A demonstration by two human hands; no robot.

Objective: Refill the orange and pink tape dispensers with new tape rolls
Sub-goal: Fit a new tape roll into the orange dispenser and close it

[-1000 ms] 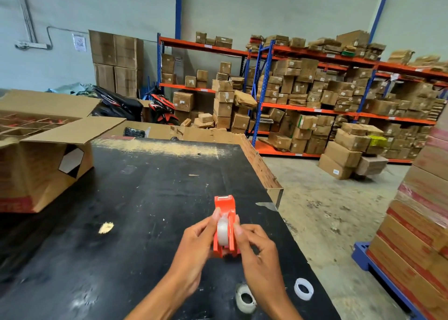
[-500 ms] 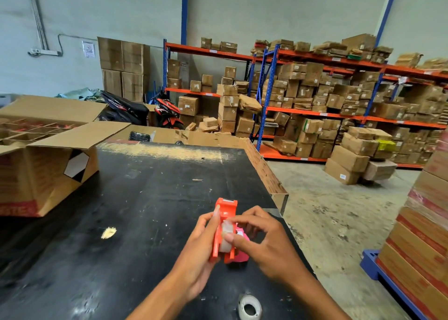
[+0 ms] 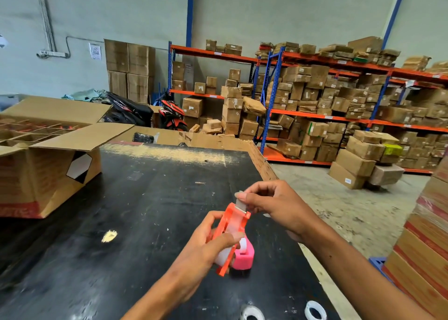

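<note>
A warehouse: orange-and-blue racks (image 3: 315,115) stacked with cartons fill the back wall, and a black table (image 3: 121,222) takes up the foreground. Over the table's near right part, the left hand (image 3: 206,249) grips the orange dispenser (image 3: 230,232) around its lower body, fingers wrapped across the side with the thumb on top, holding it clear of the table and tilted so its cutter end points up and away. A pale roll (image 3: 223,256) shows inside the dispenser just under that thumb. The right hand (image 3: 274,205) is above and to the right of the grip, thumb and forefinger pinched narrowly on the tape end (image 3: 240,204) at the cutter. Right behind the orange dispenser's lower end, just below the left hand's fingertips, the pink dispenser (image 3: 244,256) stands on the table with a white roll in it; whether the two dispensers touch cannot be told. Nearer than the grip, at the table's front edge, lie two loose rolls (image 3: 252,313), one beside the other (image 3: 315,310). Far left of the hands sits an open carton (image 3: 48,174).
</note>
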